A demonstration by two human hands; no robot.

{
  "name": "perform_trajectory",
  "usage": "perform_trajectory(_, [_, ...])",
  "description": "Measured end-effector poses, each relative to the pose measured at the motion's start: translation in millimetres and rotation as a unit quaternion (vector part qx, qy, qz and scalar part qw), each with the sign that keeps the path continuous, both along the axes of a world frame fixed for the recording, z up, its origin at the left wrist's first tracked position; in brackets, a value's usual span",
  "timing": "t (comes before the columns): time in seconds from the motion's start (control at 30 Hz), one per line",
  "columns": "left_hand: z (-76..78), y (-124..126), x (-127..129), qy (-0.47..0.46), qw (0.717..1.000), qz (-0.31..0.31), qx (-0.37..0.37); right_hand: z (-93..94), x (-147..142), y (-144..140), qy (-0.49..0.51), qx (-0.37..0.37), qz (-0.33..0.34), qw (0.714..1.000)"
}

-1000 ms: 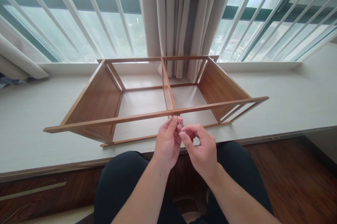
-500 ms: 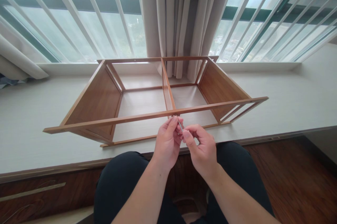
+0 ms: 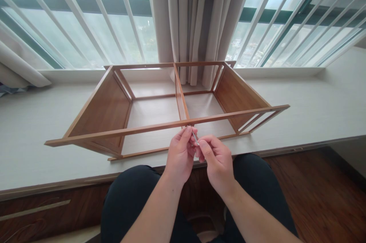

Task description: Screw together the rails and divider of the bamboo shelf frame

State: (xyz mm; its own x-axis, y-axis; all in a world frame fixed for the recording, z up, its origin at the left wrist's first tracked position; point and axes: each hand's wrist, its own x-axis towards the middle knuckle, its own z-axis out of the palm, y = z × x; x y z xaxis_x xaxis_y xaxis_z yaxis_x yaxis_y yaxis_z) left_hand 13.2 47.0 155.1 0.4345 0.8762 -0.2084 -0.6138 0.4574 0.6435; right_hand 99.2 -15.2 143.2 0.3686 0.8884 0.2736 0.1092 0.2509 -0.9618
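Observation:
A wooden frame (image 3: 148,127) with two solid end panels and a middle divider lies on the pale ledge in front of me. Just under the middle of its near rail, my left hand (image 3: 180,153) is closed in a pinch. What sits between those fingertips is hidden. My right hand (image 3: 217,161) pinches the lower end of a hex key (image 3: 195,138), a thin silver rod. It slants up from there to the left fingertips, close to where the divider meets the rail.
The pale ledge (image 3: 303,98) runs below barred windows (image 3: 94,26). Grey-beige curtains (image 3: 190,22) hang behind the frame. My knees (image 3: 128,193) are against the ledge's front edge, over a dark wooden floor (image 3: 320,186).
The right hand has shifted slightly, and the lower end of the hex key has dropped a little. My left hand stays at the rail; the whole view has moved slightly.

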Motion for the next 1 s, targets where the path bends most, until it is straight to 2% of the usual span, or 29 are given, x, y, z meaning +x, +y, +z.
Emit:
perform_trajectory(0.17, [-1.6,0,-1,0.005,1.0,-0.005,0.002,-0.8,1,1,0.029,-0.016,0.016,0.999])
perform_trajectory(0.27, [-4.4,0,-2,0.015,1.0,-0.014,0.005,-1.1,-1,2,0.098,-0.042,0.04,0.994])
perform_trajectory(0.33, [-5.1,0,-3,0.028,0.999,-0.023,-0.002,-0.1,-2,4,0.198,-0.07,0.079,0.975])
perform_trajectory(0.4, [-4.5,0,-4,0.04,0.999,-0.022,-0.014,1.7,-3,6,0.303,-0.103,0.131,0.938])
perform_trajectory(0.5, [-3.1,0,-4,0.048,0.998,-0.01,-0.028,3.7,-3,7,0.383,-0.13,0.177,0.897])
perform_trajectory(0.7, [-8.0,2,-4,0.053,0.998,-0.003,-0.028,4.2,-1,7,0.385,-0.127,0.185,0.895])
perform_trajectory(0.8, [-11.0,0,-5,0.049,0.998,-0.019,-0.023,4.5,-2,7,0.384,-0.122,0.181,0.897])
perform_trajectory(1.0, [-8.7,-4,-9,0.047,0.998,-0.042,0.019,3.9,-6,7,0.369,-0.109,0.18,0.905])
